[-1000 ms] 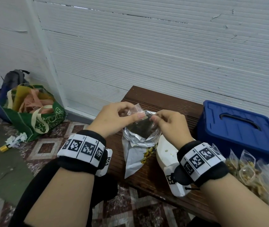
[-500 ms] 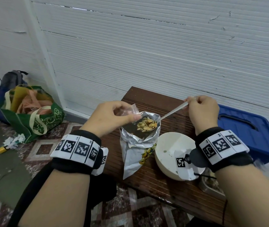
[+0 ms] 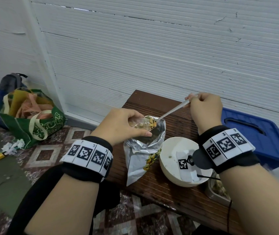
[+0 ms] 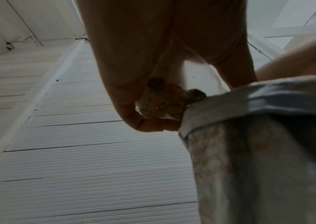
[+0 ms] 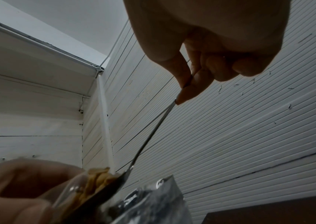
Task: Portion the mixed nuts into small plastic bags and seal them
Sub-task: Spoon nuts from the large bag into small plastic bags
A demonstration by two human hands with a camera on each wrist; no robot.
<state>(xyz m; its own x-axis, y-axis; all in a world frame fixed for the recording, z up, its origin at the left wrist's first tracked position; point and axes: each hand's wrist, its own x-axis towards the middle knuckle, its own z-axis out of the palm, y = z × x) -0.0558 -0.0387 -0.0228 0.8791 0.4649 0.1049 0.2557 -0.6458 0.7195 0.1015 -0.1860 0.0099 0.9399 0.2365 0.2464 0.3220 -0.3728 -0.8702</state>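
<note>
Nuts [image 3: 149, 124] heap on a metal spoon [image 3: 172, 111] whose bowl tips at the mouth of a small clear bag [image 3: 139, 123]. Her right hand [image 3: 203, 109] pinches the handle's end; her left hand [image 3: 123, 126] curls round the bag, just above the open foil pouch [image 3: 143, 150] standing on the wooden bench [image 3: 174, 192] beside 1 white bowl [image 3: 171, 173].

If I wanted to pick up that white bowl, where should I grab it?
Grab the white bowl by its rim on the near side, probably thumb inside and fingers outside. It sits upright and open on the wooden bench, and its round wall offers no handle. The foil nut bag crowds its left, so coming from the front edge looks easiest.
</note>
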